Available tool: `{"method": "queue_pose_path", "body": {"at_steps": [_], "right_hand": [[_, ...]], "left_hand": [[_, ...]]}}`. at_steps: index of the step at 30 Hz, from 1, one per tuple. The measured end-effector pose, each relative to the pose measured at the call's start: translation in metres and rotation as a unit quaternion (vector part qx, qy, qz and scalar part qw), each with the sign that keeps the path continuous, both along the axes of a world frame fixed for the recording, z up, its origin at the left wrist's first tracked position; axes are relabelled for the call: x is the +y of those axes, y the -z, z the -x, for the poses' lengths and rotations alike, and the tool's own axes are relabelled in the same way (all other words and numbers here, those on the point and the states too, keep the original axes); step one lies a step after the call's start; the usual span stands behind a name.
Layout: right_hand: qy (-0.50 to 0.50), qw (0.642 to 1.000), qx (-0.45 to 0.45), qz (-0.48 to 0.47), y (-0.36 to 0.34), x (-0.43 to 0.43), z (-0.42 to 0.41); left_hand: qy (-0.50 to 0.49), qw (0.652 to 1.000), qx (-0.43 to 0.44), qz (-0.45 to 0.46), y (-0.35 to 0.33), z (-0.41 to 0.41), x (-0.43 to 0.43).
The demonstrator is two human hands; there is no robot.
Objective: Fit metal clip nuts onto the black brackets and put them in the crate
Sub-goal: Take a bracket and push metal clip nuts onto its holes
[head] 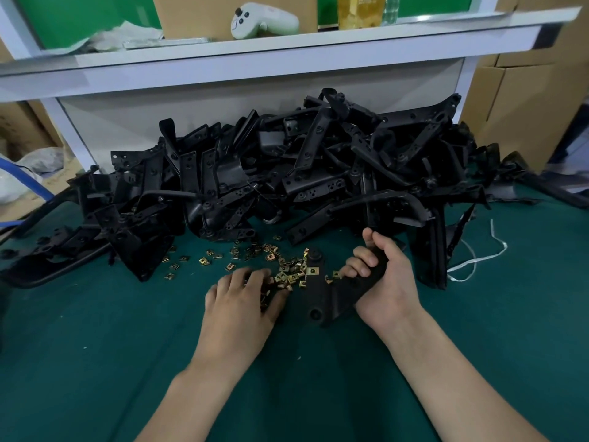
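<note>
A big heap of black brackets lies across the back of the green table. In front of it, several brass-coloured clip nuts are scattered on the mat. My right hand grips one black bracket by its right end, and a clip nut sits on that bracket's upper arm. My left hand lies palm down over the near edge of the nut pile, fingertips curled into the nuts; whether it pinches one is hidden. No crate shows.
A white shelf runs above the heap, carrying a white controller, a cardboard box and a yellow bottle. Cardboard boxes stand at the right. A white string lies right of my right hand. A blue hose is at the left.
</note>
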State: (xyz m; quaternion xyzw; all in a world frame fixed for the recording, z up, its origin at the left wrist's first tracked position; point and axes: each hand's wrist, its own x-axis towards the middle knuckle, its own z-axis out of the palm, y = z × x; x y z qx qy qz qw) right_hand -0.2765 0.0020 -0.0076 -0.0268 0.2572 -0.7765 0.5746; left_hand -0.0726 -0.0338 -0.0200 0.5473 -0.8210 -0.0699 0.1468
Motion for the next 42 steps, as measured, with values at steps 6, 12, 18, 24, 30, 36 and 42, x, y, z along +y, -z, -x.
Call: {"method": "queue_pose_path", "body": {"at_steps": [6, 12, 18, 24, 30, 36, 42], "right_hand": [[0.001, 1.0, -0.003, -0.003, -0.001, 0.001, 0.001], [0.002, 1.0, -0.002, -0.007, -0.002, 0.001, 0.001], [-0.002, 1.0, 0.001, -0.007, -0.002, 0.001, 0.001], [-0.002, 1.0, 0.004, -0.007, -0.001, 0.001, 0.001], [-0.051, 0.998, 0.038, -0.006, -0.003, 0.0, -0.005], [-0.153, 0.978, 0.137, -0.023, -0.004, 0.001, -0.028], [-0.229, 0.953, 0.192, -0.04, 0.002, 0.001, -0.038]], "left_hand": [[0.013, 0.998, 0.038, 0.051, -0.003, 0.002, -0.001], [0.036, 0.982, 0.143, 0.116, -0.006, 0.001, 0.001], [0.053, 0.908, 0.415, -0.014, -0.017, 0.007, 0.006], [0.074, 0.879, 0.466, -0.07, -0.022, 0.009, 0.011], [0.036, 0.858, 0.503, -0.095, -0.02, 0.011, 0.009], [0.036, 0.841, 0.519, -0.148, -0.013, 0.017, 0.004], [0.036, 0.838, 0.517, -0.173, -0.011, 0.022, 0.007]]}}
